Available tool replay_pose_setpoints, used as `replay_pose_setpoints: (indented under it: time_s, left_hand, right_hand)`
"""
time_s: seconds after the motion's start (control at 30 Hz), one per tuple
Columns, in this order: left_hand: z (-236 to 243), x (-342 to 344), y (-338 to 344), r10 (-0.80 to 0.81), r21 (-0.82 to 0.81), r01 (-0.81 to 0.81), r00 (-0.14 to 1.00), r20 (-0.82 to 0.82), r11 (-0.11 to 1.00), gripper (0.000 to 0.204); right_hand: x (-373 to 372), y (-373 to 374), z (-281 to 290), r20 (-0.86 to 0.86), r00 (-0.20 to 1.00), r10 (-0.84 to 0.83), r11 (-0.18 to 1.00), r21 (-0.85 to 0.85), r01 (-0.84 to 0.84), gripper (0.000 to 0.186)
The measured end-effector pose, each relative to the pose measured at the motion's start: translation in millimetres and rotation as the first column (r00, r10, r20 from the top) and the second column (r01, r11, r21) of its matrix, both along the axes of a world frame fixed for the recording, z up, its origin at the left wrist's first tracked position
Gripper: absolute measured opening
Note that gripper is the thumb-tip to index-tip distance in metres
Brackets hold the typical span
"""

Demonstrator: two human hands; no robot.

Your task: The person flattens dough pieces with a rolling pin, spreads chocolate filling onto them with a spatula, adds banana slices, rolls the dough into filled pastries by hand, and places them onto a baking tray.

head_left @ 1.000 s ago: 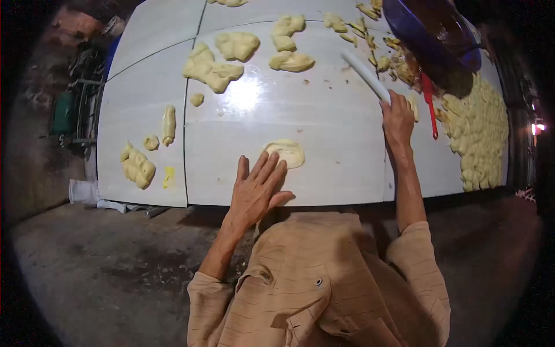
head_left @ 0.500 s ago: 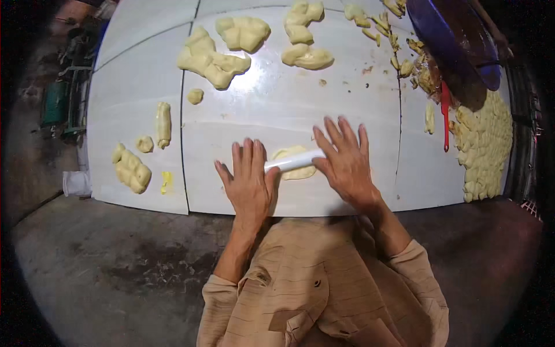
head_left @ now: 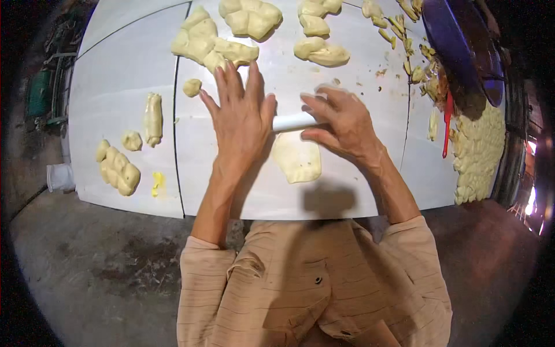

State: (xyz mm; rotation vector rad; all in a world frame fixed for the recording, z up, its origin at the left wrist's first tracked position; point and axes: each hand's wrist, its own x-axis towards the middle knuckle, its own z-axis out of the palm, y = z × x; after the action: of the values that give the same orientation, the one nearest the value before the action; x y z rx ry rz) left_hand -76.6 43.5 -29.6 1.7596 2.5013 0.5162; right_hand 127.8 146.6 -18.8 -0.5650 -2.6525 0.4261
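The flattened dough (head_left: pixel 298 159) lies on the white table (head_left: pixel 358 194), a white rolling pin (head_left: pixel 292 121) at its far edge. Beyond the dough leftward, the left hand (head_left: pixel 240 124) spreads open; rightward, apart, the right hand (head_left: pixel 342 122) half-curls by the pin, grip unclear. Dough lumps (head_left: pixel 250 18) lie farther beyond.

White tabletop (head_left: pixel 133 63), centre: white cylindrical rolling pin (head_left: pixel 293 121) at the back edge of a flat pale-yellow dough sheet (head_left: pixel 298 159).
Far side: lumpy pale-yellow dough masses (head_left: pixel 251 20).
Left: cylindrical pale-yellow dough roll (head_left: pixel 153 120) behind knobbly pale-yellow dough lump (head_left: pixel 120 170).
Right: rounded blue basin (head_left: pixel 448 34) behind flattened pale-yellow dough pieces (head_left: pixel 480 156).
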Motion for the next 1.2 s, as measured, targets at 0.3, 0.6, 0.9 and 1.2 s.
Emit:
replay_pose_setpoints:
  time_s: [0.3, 0.6, 0.9, 1.2]
  left_hand:
    - [8, 28, -65, -0.199, -0.013, 0.199, 0.98, -0.01, 0.98, 0.066]
    - [-1, 83, -142, -0.113, -0.072, 0.124, 0.984, 0.137, 0.99, 0.06]
    - [6, 110, -166, -0.021, -0.026, 0.02, 0.998, -0.051, 0.999, 0.069]
    - [0, 40, -61, 0.09, -0.068, -0.092, 0.996, -0.027, 0.993, 0.058]
  right_hand:
    - [35, -52, 27, 0.2, 0.979, 0.041, 0.996, -0.091, -0.024, 0.05]
    - [72, -117, 4, 0.227, 0.967, -0.112, 0.993, -0.014, 0.118, 0.057]
    - [88, -117, -1, 0.082, 0.997, -0.013, 0.997, -0.075, 0.019, 0.054]
    - [-4, -47, -10, 0.228, 0.894, -0.385, 0.917, 0.199, 0.345, 0.06]
